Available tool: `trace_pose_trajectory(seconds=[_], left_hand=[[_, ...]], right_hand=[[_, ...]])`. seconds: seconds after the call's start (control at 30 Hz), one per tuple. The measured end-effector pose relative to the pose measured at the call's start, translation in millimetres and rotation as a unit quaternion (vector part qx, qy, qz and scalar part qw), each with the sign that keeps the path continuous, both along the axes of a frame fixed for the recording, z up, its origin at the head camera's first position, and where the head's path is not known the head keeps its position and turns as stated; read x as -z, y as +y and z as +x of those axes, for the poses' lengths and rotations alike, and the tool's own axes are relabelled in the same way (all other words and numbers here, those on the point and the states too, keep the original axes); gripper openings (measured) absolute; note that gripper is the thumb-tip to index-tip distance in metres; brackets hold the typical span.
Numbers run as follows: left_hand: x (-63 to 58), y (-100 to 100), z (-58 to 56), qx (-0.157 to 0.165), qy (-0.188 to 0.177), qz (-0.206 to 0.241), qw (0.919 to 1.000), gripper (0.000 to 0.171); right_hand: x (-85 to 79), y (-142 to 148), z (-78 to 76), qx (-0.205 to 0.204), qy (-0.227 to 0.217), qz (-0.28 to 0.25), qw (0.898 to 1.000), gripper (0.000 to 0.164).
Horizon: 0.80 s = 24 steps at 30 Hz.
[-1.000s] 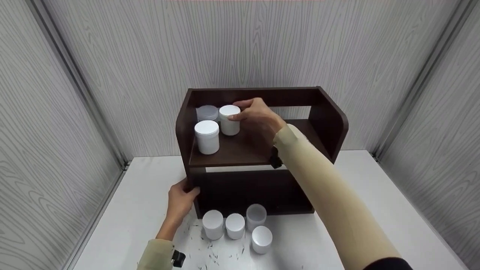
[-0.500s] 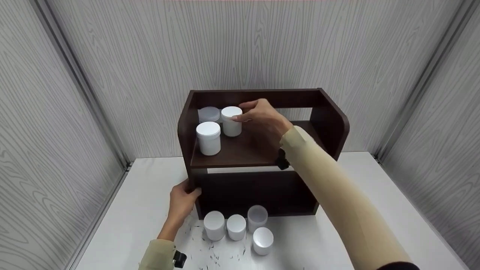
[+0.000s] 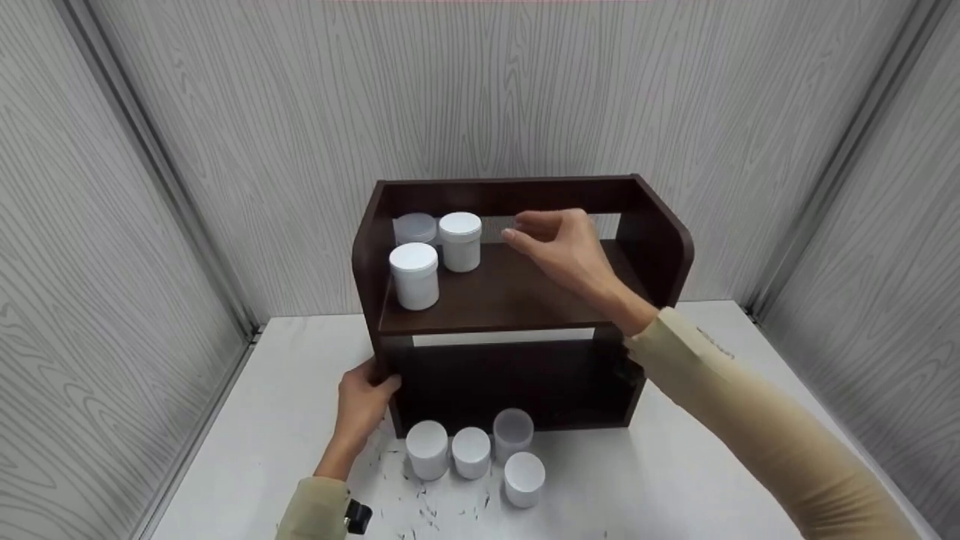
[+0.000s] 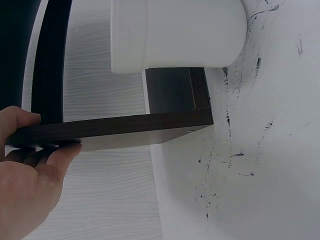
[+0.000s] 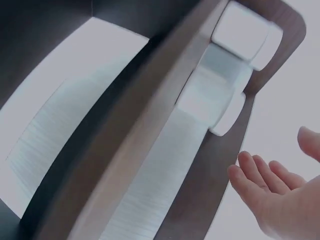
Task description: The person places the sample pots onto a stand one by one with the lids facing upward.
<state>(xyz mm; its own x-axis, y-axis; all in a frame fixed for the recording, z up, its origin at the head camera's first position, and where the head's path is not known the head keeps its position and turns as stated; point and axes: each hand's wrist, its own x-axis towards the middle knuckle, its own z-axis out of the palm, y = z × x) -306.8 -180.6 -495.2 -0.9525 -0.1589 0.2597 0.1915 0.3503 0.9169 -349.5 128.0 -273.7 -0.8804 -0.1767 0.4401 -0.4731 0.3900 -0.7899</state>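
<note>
A dark brown two-tier shelf (image 3: 510,292) stands on the white table. My left hand (image 3: 361,401) grips its left side panel, thumb on one face and fingers on the other, as the left wrist view also shows. On the upper board, at the left, are a white lidded jar (image 3: 415,277), a second white jar (image 3: 460,244) behind and right of it, and a translucent jar (image 3: 415,228) at the back. My right hand (image 3: 566,247) is in the air right of the second jar, apart from it, with nothing between thumb and fingers; the right wrist view shows its fingers (image 5: 265,175) loosely bent.
Along the shelf's front foot stand a tall white jar (image 3: 427,450), a shorter white jar (image 3: 471,453), a translucent jar (image 3: 514,433) and a small white jar (image 3: 523,480). Dark scuff marks lie on the table (image 3: 240,450). Wood-grain walls (image 3: 480,90) close in the back and sides.
My right hand has let go of the second white jar and moved right and away; that jar stays on the upper board. My left hand keeps its grip on the side panel.
</note>
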Motion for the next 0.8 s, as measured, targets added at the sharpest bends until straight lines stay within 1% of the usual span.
trace_pose_trajectory(seconds=[0.2,0.33,0.43,0.53,0.6,0.8], left_hand=[[-0.2,0,-1.9,0.003,-0.005,0.006,1.0000,0.048],[0.7,-1,-1.3,0.006,-0.009,0.008,0.9999,0.049],[1.9,-2,-0.9,0.009,-0.016,0.010,0.9998,0.052],[2.8,-2,-1.2,0.014,-0.021,0.014,0.9996,0.053],[3.3,-2,-2.2,0.016,-0.024,0.012,0.9995,0.053],[2.0,-1,-2.0,0.011,-0.020,0.006,0.9997,0.050]], right_hand=[[18.1,18,50.1,-0.014,0.021,-0.008,1.000,0.030],[37.8,29,82.7,-0.024,0.035,-0.024,0.999,0.022],[55.0,38,102.8,-0.031,0.038,-0.036,0.998,0.017],[73.4,49,117.6,-0.031,0.026,-0.043,0.998,0.016],[85.5,56,124.9,-0.022,0.012,-0.046,0.999,0.015],[122.7,76,134.3,0.005,-0.050,-0.050,0.998,0.017]])
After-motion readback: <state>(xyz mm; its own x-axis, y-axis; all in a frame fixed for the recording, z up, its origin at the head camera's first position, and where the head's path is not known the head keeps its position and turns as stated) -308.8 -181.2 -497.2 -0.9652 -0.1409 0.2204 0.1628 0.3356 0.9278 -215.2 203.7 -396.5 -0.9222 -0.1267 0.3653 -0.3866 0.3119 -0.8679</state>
